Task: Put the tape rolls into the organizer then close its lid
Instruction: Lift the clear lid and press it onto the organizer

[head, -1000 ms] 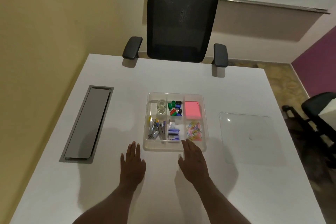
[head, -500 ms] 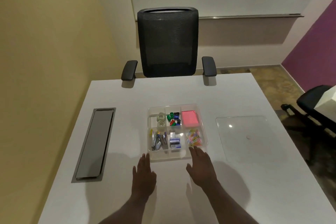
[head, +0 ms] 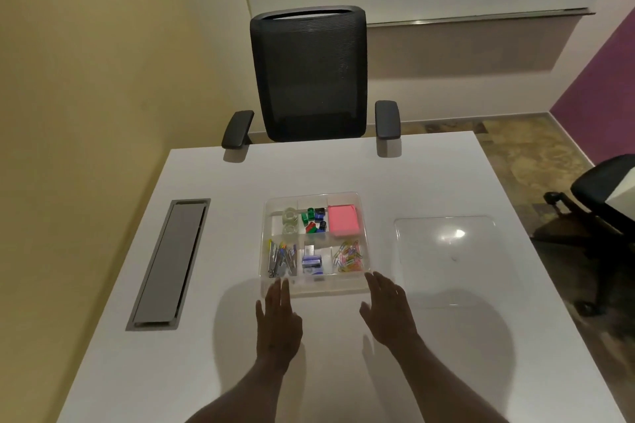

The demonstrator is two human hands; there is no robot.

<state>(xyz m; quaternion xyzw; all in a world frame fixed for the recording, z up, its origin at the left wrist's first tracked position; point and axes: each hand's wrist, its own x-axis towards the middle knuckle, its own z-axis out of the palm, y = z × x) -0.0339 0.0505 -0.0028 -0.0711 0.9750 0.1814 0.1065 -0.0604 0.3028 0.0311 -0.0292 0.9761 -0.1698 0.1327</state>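
A clear plastic organizer (head: 314,288) with several compartments sits uncovered in the middle of the white table. Two clear tape rolls (head: 290,222) lie in its back-left compartment. The transparent lid (head: 446,261) lies flat on the table to the organizer's right. My left hand (head: 279,318) rests flat, fingers apart, fingertips at the organizer's front-left corner. My right hand (head: 388,309) lies flat and empty just off the front-right corner, between organizer and lid.
Other compartments hold coloured push pins (head: 314,219), a pink sticky pad (head: 343,219), binder clips, staples and paper clips (head: 348,257). A grey cable hatch (head: 170,263) is set into the table's left side. A black office chair (head: 309,75) stands behind the far edge, another chair (head: 598,196) at right.
The view has tilted up and turned slightly, so the table sits lower in frame. Both hands stay flat near the organizer's front edge, and the right hand has shifted a little to the right.
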